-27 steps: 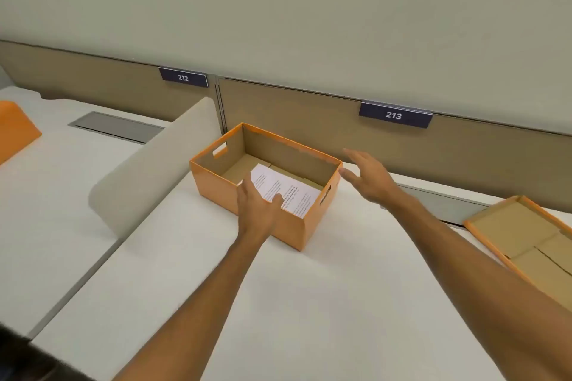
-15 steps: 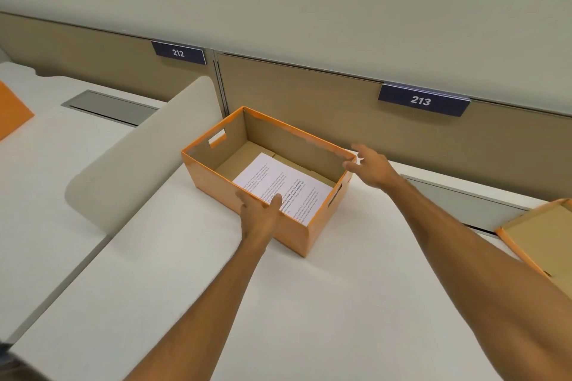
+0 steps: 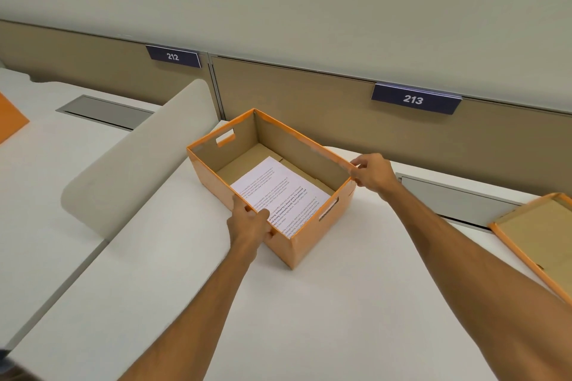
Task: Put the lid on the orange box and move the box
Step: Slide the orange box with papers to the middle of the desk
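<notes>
I saw an open orange box (image 3: 291, 252) sitting on a white desk (image 3: 278, 318), turned at an angle so one corner pointed toward me. Its inside was plain brown cardboard, and a printed sheet of paper (image 3: 278, 192) lay flat on the bottom. Cut-out handles showed in the two short walls.

My left hand (image 3: 249, 226) gripped the near long wall of the box, the thumb hooked over the rim onto the inside and the fingers curled against the outer orange face. My right hand (image 3: 371, 176) held the far right corner, its fingertips pinched on the top edge where the back wall met the short wall. Both hands were closed on the box's rim; I could not tell whether the box was lifted or resting on the desk.

The lid (image 3: 538, 232) lay well apart at the right edge of the view, upside down with its brown inside facing up and an orange rim around it.

A rounded pale divider (image 3: 133, 151) stood just left of the box. On the tan partition behind were dark labels reading 212 (image 3: 173, 56) and 213 (image 3: 414, 99).
</notes>
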Demonstrator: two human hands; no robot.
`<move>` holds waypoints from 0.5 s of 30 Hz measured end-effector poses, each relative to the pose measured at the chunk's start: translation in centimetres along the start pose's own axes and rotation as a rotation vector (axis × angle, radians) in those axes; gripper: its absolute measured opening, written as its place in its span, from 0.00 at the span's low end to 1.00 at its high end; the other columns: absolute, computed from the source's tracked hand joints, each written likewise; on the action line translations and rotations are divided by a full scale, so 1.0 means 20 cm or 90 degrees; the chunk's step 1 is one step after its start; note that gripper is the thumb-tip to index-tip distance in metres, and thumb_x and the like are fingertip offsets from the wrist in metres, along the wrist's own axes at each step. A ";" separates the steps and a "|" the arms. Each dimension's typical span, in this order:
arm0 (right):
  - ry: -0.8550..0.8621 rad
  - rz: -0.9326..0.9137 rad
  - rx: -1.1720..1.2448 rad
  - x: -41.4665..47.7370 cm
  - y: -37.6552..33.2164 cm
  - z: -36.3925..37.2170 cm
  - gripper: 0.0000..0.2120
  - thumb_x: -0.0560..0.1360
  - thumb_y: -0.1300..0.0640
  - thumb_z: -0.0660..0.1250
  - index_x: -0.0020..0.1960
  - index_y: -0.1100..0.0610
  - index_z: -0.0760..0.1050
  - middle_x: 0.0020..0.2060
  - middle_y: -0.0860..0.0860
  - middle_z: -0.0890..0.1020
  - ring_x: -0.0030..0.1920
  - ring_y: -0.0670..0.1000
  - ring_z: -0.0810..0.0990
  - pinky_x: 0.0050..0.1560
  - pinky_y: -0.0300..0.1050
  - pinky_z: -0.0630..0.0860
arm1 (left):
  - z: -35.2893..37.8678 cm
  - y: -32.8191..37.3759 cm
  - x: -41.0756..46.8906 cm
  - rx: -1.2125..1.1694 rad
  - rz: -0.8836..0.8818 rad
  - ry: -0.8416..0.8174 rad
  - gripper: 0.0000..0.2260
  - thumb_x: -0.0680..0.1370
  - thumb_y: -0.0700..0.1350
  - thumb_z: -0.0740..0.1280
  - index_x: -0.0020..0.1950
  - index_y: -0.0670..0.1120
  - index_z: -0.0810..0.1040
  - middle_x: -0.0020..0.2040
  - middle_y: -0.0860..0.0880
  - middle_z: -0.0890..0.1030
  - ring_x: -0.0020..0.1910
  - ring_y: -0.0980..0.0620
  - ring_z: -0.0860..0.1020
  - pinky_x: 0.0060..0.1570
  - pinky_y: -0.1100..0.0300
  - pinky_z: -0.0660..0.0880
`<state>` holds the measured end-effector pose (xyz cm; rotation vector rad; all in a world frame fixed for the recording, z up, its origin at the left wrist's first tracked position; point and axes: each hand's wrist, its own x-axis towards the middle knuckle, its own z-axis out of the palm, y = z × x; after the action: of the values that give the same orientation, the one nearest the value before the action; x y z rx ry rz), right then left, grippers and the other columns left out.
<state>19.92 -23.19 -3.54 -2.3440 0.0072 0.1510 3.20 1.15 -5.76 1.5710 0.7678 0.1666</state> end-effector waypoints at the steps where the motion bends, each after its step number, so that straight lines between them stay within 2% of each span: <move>1: 0.009 0.005 0.004 -0.03 0.01 -0.02 0.08 0.75 0.58 0.73 0.50 0.61 0.85 0.41 0.60 0.85 0.40 0.58 0.84 0.42 0.53 0.83 | -0.02 0.00 -0.02 -0.002 0.000 -0.014 0.21 0.77 0.34 0.67 0.65 0.52 0.73 0.55 0.47 0.81 0.53 0.46 0.82 0.36 0.46 0.85; 2: 0.017 0.012 0.012 -0.07 0.02 -0.03 0.07 0.75 0.58 0.74 0.49 0.61 0.85 0.39 0.60 0.85 0.36 0.56 0.82 0.37 0.48 0.81 | -0.04 0.00 -0.04 -0.003 0.001 -0.028 0.21 0.77 0.34 0.67 0.65 0.52 0.73 0.55 0.46 0.81 0.54 0.45 0.82 0.35 0.46 0.85; 4: 0.026 0.023 0.048 -0.15 0.04 -0.06 0.05 0.74 0.59 0.75 0.47 0.61 0.84 0.39 0.61 0.85 0.32 0.54 0.80 0.35 0.46 0.79 | -0.07 0.00 -0.07 -0.005 0.007 -0.051 0.22 0.77 0.34 0.67 0.66 0.53 0.73 0.56 0.46 0.81 0.54 0.45 0.82 0.32 0.49 0.84; 8: 0.025 0.039 0.138 -0.38 0.11 -0.17 0.03 0.72 0.62 0.74 0.43 0.61 0.82 0.41 0.59 0.82 0.40 0.54 0.77 0.41 0.51 0.76 | -0.15 0.00 -0.18 0.003 0.035 -0.111 0.24 0.76 0.34 0.67 0.67 0.57 0.72 0.57 0.45 0.82 0.53 0.47 0.83 0.35 0.45 0.85; 12: -0.016 0.080 0.250 -0.68 0.18 -0.28 0.07 0.71 0.68 0.70 0.37 0.60 0.75 0.41 0.57 0.79 0.43 0.56 0.78 0.49 0.60 0.82 | -0.21 0.01 -0.31 0.030 0.069 -0.176 0.26 0.76 0.34 0.67 0.67 0.59 0.71 0.56 0.46 0.84 0.53 0.47 0.83 0.38 0.44 0.85; 15: -0.017 0.091 0.298 -0.91 0.26 -0.34 0.06 0.71 0.68 0.69 0.39 0.60 0.74 0.38 0.56 0.79 0.42 0.56 0.79 0.45 0.60 0.83 | -0.25 0.02 -0.40 0.057 0.087 -0.248 0.29 0.76 0.34 0.68 0.74 0.55 0.70 0.57 0.46 0.84 0.56 0.44 0.83 0.38 0.45 0.85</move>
<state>2.29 -32.40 -0.42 -1.8727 0.1788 0.2242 -5.49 0.89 -1.79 1.6750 0.3680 -0.0750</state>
